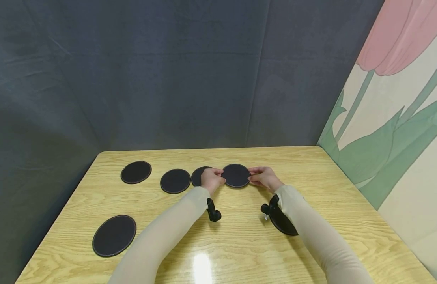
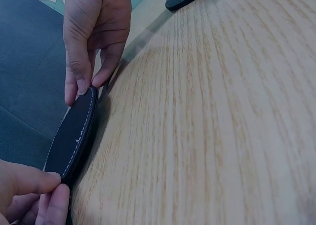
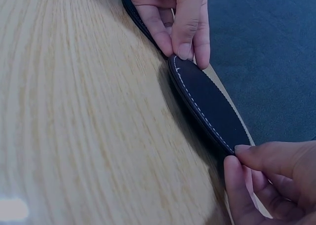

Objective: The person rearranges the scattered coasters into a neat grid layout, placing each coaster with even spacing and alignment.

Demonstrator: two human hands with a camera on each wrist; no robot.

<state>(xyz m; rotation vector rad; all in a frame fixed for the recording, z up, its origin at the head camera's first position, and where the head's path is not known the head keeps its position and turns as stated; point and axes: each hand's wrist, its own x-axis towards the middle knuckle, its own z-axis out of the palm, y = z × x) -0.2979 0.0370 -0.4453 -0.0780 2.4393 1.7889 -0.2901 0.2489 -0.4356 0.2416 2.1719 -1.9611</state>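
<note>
Both of your hands are on one dark round mat (image 1: 236,175), which sits toward the far edge of the desk (image 1: 239,244), about midway along it. Your left hand (image 1: 212,180) pinches its left rim between thumb and fingertips, and your right hand (image 1: 264,178) pinches the opposite rim the same way, so each grip is closed on the mat. In the wrist views the mat is tilted, its stitched rim (image 3: 207,111) lifted off the wood on the side toward you.

Just behind your left hand lies a second mat (image 1: 198,176), partly hidden by the knuckles and very close to the one you hold; whether the two touch cannot be told. Further left along the far edge lie a third mat (image 1: 175,181) and a fourth (image 1: 135,172), each apart from its neighbour. A larger-looking mat (image 1: 114,235) lies near the left edge, closer to you. Another mat (image 1: 282,223) lies partly under your right forearm. A dark cloth backdrop (image 1: 169,79) hangs behind the far edge, and a tulip-painted panel (image 1: 399,118) stands along the right edge.
</note>
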